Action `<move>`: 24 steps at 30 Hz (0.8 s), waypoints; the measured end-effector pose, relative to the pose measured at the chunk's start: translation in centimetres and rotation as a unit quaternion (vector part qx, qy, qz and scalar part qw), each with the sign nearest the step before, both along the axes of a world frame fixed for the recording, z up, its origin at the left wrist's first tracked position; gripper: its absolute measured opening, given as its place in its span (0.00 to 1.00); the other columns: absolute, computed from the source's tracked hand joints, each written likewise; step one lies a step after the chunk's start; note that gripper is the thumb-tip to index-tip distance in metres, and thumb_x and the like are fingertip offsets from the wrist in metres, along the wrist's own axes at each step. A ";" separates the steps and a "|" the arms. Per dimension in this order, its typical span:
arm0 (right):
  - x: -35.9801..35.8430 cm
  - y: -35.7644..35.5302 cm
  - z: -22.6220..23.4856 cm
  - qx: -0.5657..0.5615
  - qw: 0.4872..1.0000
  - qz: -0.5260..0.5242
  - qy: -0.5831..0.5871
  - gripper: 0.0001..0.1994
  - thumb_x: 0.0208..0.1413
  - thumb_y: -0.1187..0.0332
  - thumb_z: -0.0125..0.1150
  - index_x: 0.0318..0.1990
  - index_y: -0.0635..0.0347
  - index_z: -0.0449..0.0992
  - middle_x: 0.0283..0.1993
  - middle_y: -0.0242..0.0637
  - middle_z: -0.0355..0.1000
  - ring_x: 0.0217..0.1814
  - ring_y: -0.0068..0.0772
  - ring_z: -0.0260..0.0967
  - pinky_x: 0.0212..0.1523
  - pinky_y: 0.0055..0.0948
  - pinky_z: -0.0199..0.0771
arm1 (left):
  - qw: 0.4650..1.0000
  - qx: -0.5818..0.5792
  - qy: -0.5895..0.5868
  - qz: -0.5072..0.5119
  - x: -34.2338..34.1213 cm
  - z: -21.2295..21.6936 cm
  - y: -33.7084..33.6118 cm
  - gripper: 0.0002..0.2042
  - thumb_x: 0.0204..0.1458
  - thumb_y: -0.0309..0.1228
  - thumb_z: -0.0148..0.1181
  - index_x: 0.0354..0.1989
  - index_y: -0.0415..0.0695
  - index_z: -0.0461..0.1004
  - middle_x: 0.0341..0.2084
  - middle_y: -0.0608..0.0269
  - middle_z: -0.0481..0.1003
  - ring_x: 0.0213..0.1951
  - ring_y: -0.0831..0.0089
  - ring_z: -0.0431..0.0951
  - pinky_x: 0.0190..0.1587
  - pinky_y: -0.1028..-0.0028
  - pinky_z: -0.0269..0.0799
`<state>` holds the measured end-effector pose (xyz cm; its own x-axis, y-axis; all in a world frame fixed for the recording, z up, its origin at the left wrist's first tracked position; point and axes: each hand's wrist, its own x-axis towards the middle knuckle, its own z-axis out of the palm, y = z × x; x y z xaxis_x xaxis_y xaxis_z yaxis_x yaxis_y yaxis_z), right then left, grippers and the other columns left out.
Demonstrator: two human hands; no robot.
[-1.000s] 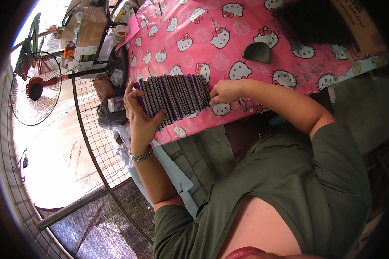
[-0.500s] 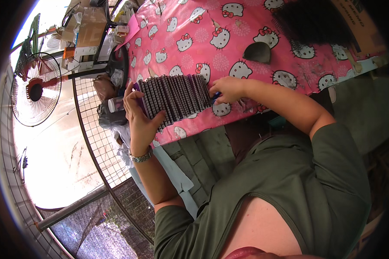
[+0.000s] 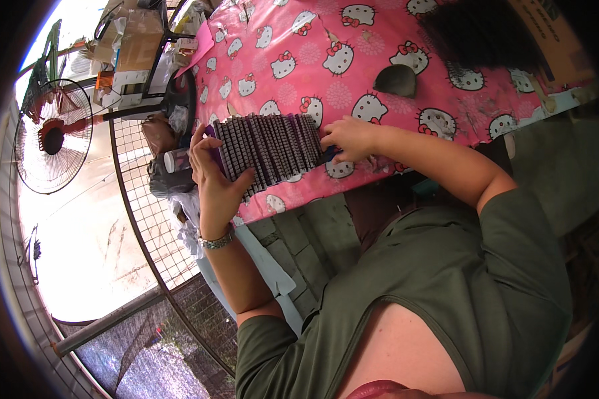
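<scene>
A tight row of what look like small wire-bound notepads [image 3: 269,151] stands on the pink tablecloth, with silvery-dark ribbed spines facing up and purple showing between them. My left hand [image 3: 213,165] is braced round the row's left end, thumb along the near side and fingers curled at the far side. At the opposite end my right hand [image 3: 349,139] has its fingers bent and closed on a small dark blue object [image 3: 329,154], mostly hidden by the fingers. Its tip touches or nearly touches the last pad; I cannot tell which.
A dark curved scoop-like piece [image 3: 396,80] lies beyond my right hand. Far right, a heap of black wire-like strands [image 3: 479,36] rests by a cardboard box [image 3: 556,40]. The table's near edge runs just below the row. A fan [image 3: 53,136] stands at left.
My right hand has shifted very slightly left against the row's end, and less of the blue object shows. My left hand and the row stay almost the same.
</scene>
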<state>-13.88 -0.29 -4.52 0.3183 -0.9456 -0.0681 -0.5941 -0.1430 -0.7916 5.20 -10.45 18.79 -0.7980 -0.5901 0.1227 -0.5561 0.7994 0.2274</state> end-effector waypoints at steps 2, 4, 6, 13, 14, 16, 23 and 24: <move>0.0 -1.2 0.9 0.181 0.983 0.012 -0.032 0.20 0.48 0.51 0.69 0.46 0.48 0.80 0.49 0.37 0.74 0.58 0.40 0.70 0.57 0.45 0.64 | 1.000 -0.004 -0.005 0.004 -0.1 0.0 0.0 0.34 0.30 0.27 0.71 0.49 0.46 0.60 0.65 0.45 0.59 0.65 0.46 0.60 0.65 0.54 0.55; -0.2 -2.0 1.0 0.206 0.977 0.037 -0.037 0.19 0.47 0.52 0.69 0.44 0.49 0.81 0.48 0.37 0.74 0.57 0.40 0.70 0.58 0.46 0.63 | 1.000 0.002 -0.010 0.010 0.0 0.1 0.0 0.34 0.31 0.26 0.71 0.50 0.46 0.60 0.66 0.46 0.57 0.66 0.46 0.58 0.67 0.54 0.53; -0.7 -1.9 0.8 0.135 0.990 0.033 -0.026 0.19 0.47 0.52 0.69 0.44 0.49 0.81 0.48 0.36 0.74 0.57 0.40 0.70 0.58 0.46 0.63 | 1.000 0.019 -0.016 0.018 0.0 0.2 0.1 0.35 0.32 0.24 0.69 0.52 0.47 0.59 0.69 0.48 0.55 0.70 0.48 0.54 0.71 0.54 0.48; -1.0 -0.2 -1.5 -0.086 0.996 0.007 0.027 0.21 0.45 0.51 0.71 0.46 0.46 0.79 0.48 0.31 0.71 0.60 0.37 0.67 0.60 0.46 0.61 | 0.999 0.033 -0.005 0.019 0.2 0.1 0.0 0.34 0.32 0.23 0.69 0.52 0.47 0.59 0.69 0.47 0.54 0.70 0.48 0.54 0.70 0.55 0.48; -0.9 -0.2 -1.5 -0.095 0.995 0.004 0.026 0.21 0.44 0.51 0.72 0.46 0.46 0.79 0.49 0.31 0.71 0.60 0.36 0.67 0.60 0.46 0.60 | 0.999 0.032 -0.007 0.019 0.0 0.2 0.1 0.34 0.32 0.23 0.69 0.52 0.47 0.59 0.69 0.47 0.54 0.70 0.48 0.54 0.70 0.55 0.48; -0.9 -0.3 -1.5 -0.104 0.994 0.004 0.037 0.20 0.46 0.51 0.70 0.45 0.47 0.80 0.48 0.32 0.72 0.58 0.38 0.69 0.58 0.45 0.63 | 0.999 0.032 -0.010 0.020 -0.1 0.3 0.2 0.34 0.32 0.23 0.68 0.52 0.47 0.59 0.69 0.47 0.54 0.70 0.48 0.54 0.70 0.55 0.48; -0.2 -1.9 0.6 0.134 0.990 0.028 0.046 0.17 0.50 0.51 0.65 0.40 0.52 0.82 0.43 0.39 0.77 0.49 0.45 0.75 0.48 0.44 0.73 | 1.000 0.010 -0.007 0.013 0.2 0.1 -0.1 0.34 0.31 0.26 0.70 0.50 0.46 0.60 0.67 0.45 0.57 0.66 0.46 0.58 0.67 0.55 0.53; -0.6 -1.5 0.6 0.083 0.996 0.015 0.036 0.17 0.50 0.51 0.65 0.41 0.51 0.82 0.44 0.38 0.76 0.51 0.44 0.74 0.49 0.44 0.72 | 1.000 0.003 -0.004 0.010 0.2 0.1 -0.1 0.34 0.30 0.27 0.71 0.50 0.46 0.60 0.66 0.45 0.58 0.65 0.46 0.60 0.65 0.54 0.55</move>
